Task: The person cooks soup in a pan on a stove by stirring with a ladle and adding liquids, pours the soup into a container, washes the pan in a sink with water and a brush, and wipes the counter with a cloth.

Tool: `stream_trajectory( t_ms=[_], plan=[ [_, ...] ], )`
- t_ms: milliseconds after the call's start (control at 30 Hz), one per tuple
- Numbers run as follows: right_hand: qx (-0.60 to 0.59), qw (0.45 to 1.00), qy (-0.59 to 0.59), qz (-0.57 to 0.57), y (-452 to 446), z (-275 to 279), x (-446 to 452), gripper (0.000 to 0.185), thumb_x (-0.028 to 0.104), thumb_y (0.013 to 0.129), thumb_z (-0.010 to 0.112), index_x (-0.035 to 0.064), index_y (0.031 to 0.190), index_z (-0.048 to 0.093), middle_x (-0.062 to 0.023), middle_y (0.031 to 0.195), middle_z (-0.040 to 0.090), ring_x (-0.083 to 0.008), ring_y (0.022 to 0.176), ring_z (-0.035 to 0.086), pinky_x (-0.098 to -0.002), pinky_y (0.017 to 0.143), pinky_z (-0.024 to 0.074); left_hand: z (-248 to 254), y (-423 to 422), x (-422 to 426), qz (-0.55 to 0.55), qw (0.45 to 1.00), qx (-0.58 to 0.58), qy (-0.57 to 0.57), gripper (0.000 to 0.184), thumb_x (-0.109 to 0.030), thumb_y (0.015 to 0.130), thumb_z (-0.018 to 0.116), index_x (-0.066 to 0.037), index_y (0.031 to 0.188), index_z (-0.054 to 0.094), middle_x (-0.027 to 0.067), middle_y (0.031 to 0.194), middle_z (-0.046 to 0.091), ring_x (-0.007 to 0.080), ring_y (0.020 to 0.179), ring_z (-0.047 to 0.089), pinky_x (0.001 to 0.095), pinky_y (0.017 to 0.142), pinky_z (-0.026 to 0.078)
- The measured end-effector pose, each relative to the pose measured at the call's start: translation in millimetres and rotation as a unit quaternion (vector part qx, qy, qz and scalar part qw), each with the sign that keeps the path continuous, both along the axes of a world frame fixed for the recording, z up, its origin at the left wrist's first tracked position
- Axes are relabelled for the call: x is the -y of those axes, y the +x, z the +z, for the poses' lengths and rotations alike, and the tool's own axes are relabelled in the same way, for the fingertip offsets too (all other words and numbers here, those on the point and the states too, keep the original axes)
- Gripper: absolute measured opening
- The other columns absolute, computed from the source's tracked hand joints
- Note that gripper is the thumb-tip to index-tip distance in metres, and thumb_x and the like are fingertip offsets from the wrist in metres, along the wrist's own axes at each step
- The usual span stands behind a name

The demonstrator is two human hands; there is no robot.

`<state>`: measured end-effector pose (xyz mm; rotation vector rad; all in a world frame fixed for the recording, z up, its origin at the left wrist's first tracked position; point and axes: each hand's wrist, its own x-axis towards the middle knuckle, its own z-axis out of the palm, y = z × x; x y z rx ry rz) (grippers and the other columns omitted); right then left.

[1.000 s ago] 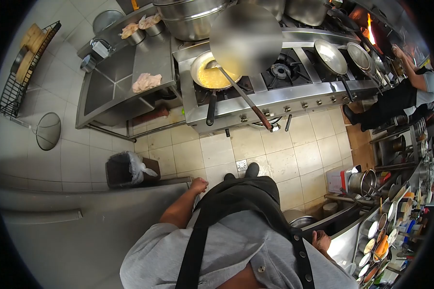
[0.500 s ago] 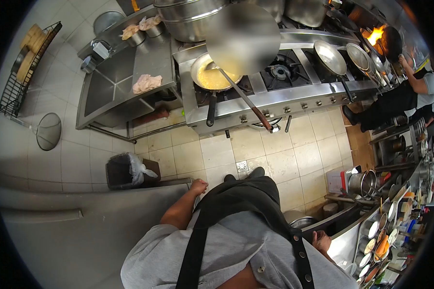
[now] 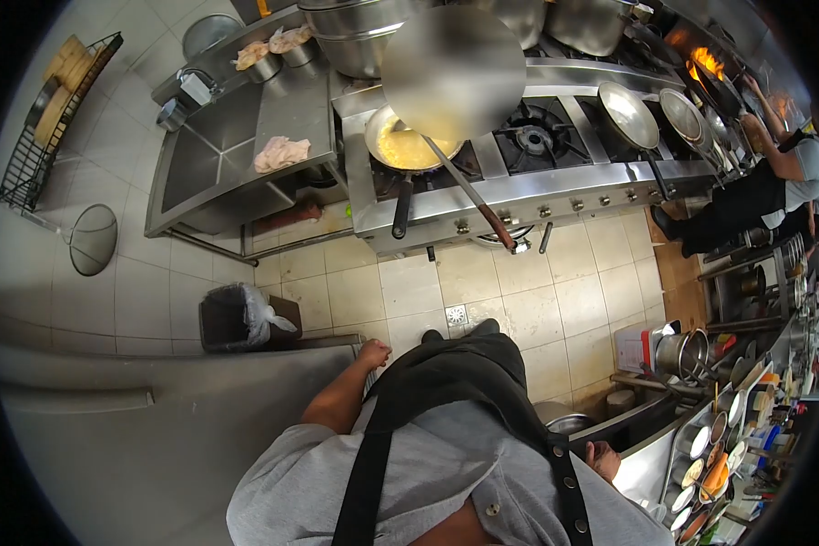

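Note:
My left hand (image 3: 374, 354) hangs at my side, near the top edge of the steel fridge (image 3: 200, 409); its fingers are curled in and nothing shows in them. My right hand (image 3: 602, 460) rests by the edge of the white counter (image 3: 635, 466), fingers bent, holding nothing that I can see. Ahead of me a frying pan (image 3: 403, 202) with a yellow mixture (image 3: 408, 150) sits on the stove. A wooden-handled ladle (image 3: 484, 211) leans across its rim, its head partly hidden by a grey blurred patch.
Raw-looking meat (image 3: 282, 155) lies on the steel sink unit (image 3: 246, 123). A bin (image 3: 232, 318) stands by the fridge. Several pans, among them a metal pan (image 3: 629, 114), line the stove. At right a co-worker (image 3: 760, 177) holds a wok (image 3: 721, 91) over flames. Bowls of ingredients (image 3: 701, 464) fill the right counter.
The co-worker's wok has tilted, the flames beside it are larger and a second hand of theirs now shows. The view has shifted slightly. My hands have hardly moved.

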<state>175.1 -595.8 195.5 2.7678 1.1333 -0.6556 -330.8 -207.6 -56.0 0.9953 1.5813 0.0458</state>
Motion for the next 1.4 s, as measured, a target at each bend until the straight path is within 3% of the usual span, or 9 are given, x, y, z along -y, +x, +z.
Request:
stream_trajectory(
  t_ms=[400,533,1400],
  plan=[
    [0.027,0.999,0.029,0.012,-1,-1,1,0.036,0.042,0.087,0.054,0.0068,0.08,0.062,-0.0163,0.078,0.064,-0.039,0.077,0.06,-0.0482,0.072,0.0443,-14,5,-4,-0.016,1.0,-0.002,-0.005,0.02,-0.024,0.081,0.064,-0.004,0.083,0.062,0.0045,0.064,0.061,0.0149,0.048,0.058,0.0302,0.038,0.04],
    [0.022,0.999,0.038,0.009,-1,0,1,0.036,0.041,0.086,0.055,0.0068,0.081,0.063,-0.017,0.078,0.064,-0.0397,0.077,0.06,-0.0483,0.072,0.0442,2,12,-6,-0.021,1.0,-0.018,-0.01,0.019,-0.023,0.082,0.064,-0.004,0.085,0.062,0.0047,0.065,0.061,0.0146,0.049,0.058,0.0301,0.038,0.039],
    [0.015,0.999,-0.039,-0.006,-2,3,-5,0.036,0.042,0.089,0.051,0.0087,0.086,0.066,-0.014,0.083,0.066,-0.0345,0.083,0.063,-0.0449,0.077,0.0448,11,13,-8,-0.017,0.999,-0.025,-0.012,0.018,-0.022,0.081,0.065,-0.004,0.084,0.063,0.0043,0.064,0.061,0.0145,0.049,0.058,0.0291,0.037,0.039]
  ],
)
